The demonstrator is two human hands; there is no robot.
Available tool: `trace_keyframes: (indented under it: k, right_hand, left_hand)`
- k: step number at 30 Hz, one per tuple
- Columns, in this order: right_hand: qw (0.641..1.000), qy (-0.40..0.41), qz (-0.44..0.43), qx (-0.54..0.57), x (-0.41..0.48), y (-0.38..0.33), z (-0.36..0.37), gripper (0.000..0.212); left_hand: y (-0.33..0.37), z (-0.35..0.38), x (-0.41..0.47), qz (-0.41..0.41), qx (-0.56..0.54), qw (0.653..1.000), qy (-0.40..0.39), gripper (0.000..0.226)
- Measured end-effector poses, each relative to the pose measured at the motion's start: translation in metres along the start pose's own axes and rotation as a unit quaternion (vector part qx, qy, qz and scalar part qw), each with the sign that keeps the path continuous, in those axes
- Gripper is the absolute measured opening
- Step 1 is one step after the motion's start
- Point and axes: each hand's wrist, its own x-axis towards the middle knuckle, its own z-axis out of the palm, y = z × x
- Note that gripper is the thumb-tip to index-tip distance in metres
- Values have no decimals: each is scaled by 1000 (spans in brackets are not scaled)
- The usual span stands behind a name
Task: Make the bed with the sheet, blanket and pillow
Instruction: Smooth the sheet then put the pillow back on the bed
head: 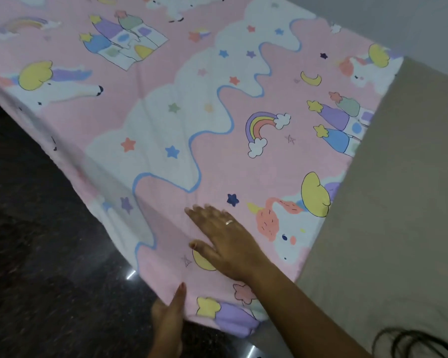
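sheet (166, 112): light, soft, take at lower-centre hem | right hand (225, 244): flat, pressing | left hand (166, 319): thumb on hem, grip cannot tell

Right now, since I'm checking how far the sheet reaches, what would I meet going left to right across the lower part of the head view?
From the left: dark floor, left hand gripping the edge of the sheet, right hand flat on the sheet, bare beige bed surface, dark hair strands.

Dark glossy floor (36, 254) at left, pale wall (411, 21) at upper right.
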Motion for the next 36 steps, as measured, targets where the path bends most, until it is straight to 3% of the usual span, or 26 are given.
trace_keyframes:
  k: [3, 8, 11, 14, 16, 19, 21, 23, 25, 26, 28, 31, 34, 36]
  right_hand:
    - [997, 60, 56, -10, 9, 14, -12, 70]
    - [977, 77, 165, -114, 5, 42, 1, 75]
    - [971, 102, 164, -141, 9, 25, 21, 62]
    - [980, 87, 93, -151, 13, 0, 40, 63]
    - [987, 49, -7, -153, 14, -14, 42, 64]
    - [989, -3, -135, -60, 19, -13, 22, 60]
    - [995, 61, -76, -6, 22, 7, 3, 59]
    - [987, 130, 89, -30, 20, 48, -11, 65]
    - [958, 123, 240, -103, 11, 78, -13, 74]
    - [945, 123, 275, -126, 10, 79, -8, 73]
    - [946, 130, 260, -145, 19, 55, 9, 66]
    - [975, 120, 130, -134, 40, -4, 32, 58]
    - [990, 74, -46, -107, 58, -42, 30, 51]
    - [991, 53, -112, -50, 73, -45, 15, 49]
  left_hand:
    - [6, -20, -1, 31, 29, 999, -7, 24]
    - [-11, -28, 18, 18, 66, 997, 21, 8]
    - [-28, -33, 34, -25, 78, 995, 65, 34]
    - [-31, -27, 35, -53, 108, 991, 64, 33]
    - [-22, -17, 29, -34, 90, 995, 35, 29]
    - [8, 2, 20, 15, 45, 999, 0, 24]
    - [38, 16, 10, 52, 30, 998, -17, 24]
    - [68, 29, 4, 88, 31, 995, -38, 30]
    - [90, 37, 6, 146, 42, 987, -47, 44]
    - [98, 40, 10, 183, 59, 980, -43, 52]
    - [109, 41, 22, 273, 147, 950, -23, 61]
    - [121, 31, 33, 378, 349, 857, -25, 56]
    - [145, 11, 39, 390, 497, 774, -32, 57]
    - [172, -5, 46, 381, 573, 726, -26, 56]
